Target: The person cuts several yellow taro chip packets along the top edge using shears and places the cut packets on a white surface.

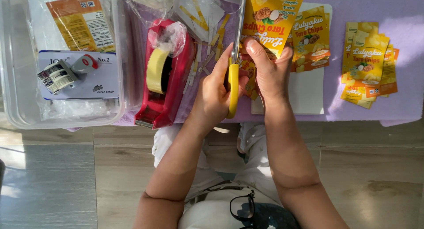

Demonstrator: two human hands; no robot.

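Observation:
My left hand (212, 96) grips yellow-handled scissors (232, 90) whose blades point away from me along the edge of a yellow printed label sheet (271, 10). My right hand (270, 72) pinches the near end of that sheet, thumb on top, just right of the scissors. Both hands are close together over the near edge of a purple-covered table (397, 101). Thin cut-off paper strips (207, 57) lie to the left of the scissors.
A red tape dispenser (165, 74) sits left of my hands. Further left, a clear plastic box (17, 79) holds a small stamp (66, 72) and packets. Cut yellow labels lie on a white sheet (307, 90) and in a pile (366, 65) at right. Glasses (242, 206) hang at my chest.

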